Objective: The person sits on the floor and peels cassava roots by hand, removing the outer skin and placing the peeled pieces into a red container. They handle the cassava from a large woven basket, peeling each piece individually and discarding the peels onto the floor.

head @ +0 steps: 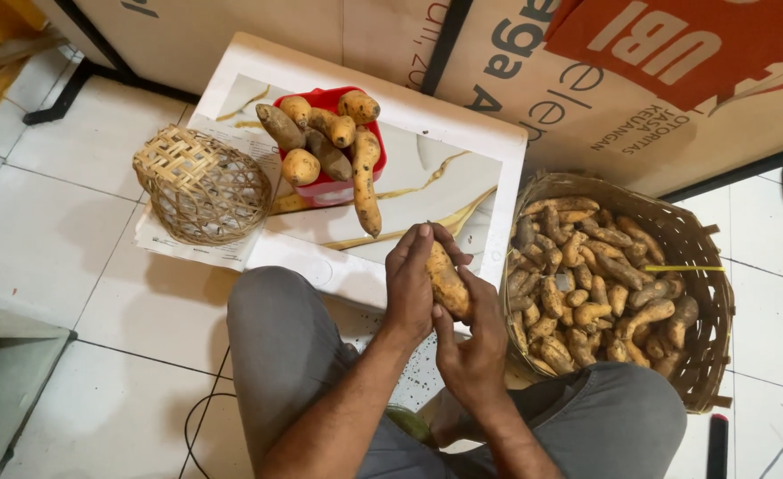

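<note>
Between my knees, my left hand (409,288) and right hand (471,341) both grip one sweet potato (449,282); right of them, a woven basket (706,293) of tubers; ahead, a heaped red tub (331,188); left of it, an overturned small basket (200,186).

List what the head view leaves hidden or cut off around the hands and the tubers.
- Tuber in hand: its middle and lower end are covered by the left hand and right hand.
- Large basket: its lower layers are buried under the top tubers.
- Red tub: its inside is hidden by the pile on it.
- Small wicker basket: its contents cannot be told through the weave.
</note>
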